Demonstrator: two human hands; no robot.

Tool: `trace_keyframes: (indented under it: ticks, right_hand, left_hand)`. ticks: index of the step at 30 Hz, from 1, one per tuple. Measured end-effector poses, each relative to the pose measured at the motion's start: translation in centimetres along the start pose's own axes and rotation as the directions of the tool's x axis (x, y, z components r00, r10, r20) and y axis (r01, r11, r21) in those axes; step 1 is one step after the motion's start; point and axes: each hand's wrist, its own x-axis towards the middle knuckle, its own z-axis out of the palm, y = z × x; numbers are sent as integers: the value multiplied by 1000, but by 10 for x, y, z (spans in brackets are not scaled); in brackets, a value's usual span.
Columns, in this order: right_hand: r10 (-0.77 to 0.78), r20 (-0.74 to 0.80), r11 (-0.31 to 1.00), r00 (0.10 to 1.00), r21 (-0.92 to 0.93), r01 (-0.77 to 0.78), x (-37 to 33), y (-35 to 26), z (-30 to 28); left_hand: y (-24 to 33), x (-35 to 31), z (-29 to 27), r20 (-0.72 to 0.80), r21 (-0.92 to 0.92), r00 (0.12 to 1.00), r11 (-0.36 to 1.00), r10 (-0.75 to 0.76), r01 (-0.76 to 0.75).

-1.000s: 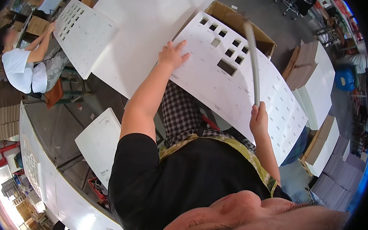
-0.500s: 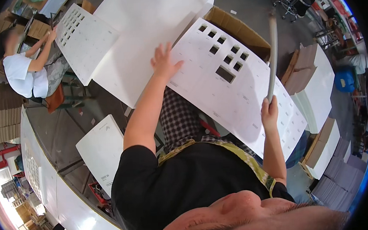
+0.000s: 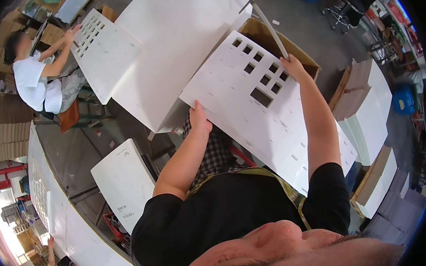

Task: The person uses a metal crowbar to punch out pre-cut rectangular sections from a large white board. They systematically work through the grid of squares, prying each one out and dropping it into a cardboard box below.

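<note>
A white perforated board [image 3: 229, 81], with a group of small square cutouts and one larger rectangular one, lies at a slant before me. My left hand [image 3: 200, 118] is closed on its near left edge, the thumb over the top. Over the board's far right side, beside the cutouts, my right hand [image 3: 294, 68] grips the lower end of a long thin pale rod [image 3: 268, 26]. The rod leans up and to the left, past the board's far edge. Whatever the left fingers do under the board is hidden.
An open cardboard box [image 3: 312, 68] stands beyond the board. To its left is a large white block-like surface [image 3: 171, 41]. Another person [image 3: 39, 84] sits far left, hands on a similar perforated board [image 3: 112, 56]. Stacked sheets [image 3: 371, 103] stand right; a white package [image 3: 119, 178] lies left.
My right hand has moved up and away with the rod, which now tilts left. My left hand has come down from the board's far left corner area to grip its near edge.
</note>
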Motion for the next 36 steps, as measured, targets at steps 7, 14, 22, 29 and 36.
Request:
trace_keyframes:
  ticks: [7, 14, 22, 29, 36]
  right_hand:
    - [-103, 65, 985, 993, -134, 111, 16, 2, 13]
    - [-108, -13, 991, 994, 84, 109, -5, -2, 6]
    - [-67, -11, 996, 998, 61, 67, -5, -1, 12]
    - [-39, -11, 998, 999, 41, 39, -3, 8, 10]
    - [-12, 40, 1000, 999, -7, 12, 1, 6, 17]
  left_hand:
    - [10, -27, 32, -185, 133, 978, 988, 97, -73]
    - [5, -21, 20, -142, 143, 981, 983, 135, -115]
    - [4, -19, 21, -78, 58, 991, 993, 108, -104]
    - [2, -14, 21, -85, 78, 993, 994, 85, -78]
    - [9, 10, 2, -57, 51, 998, 998, 34, -31]
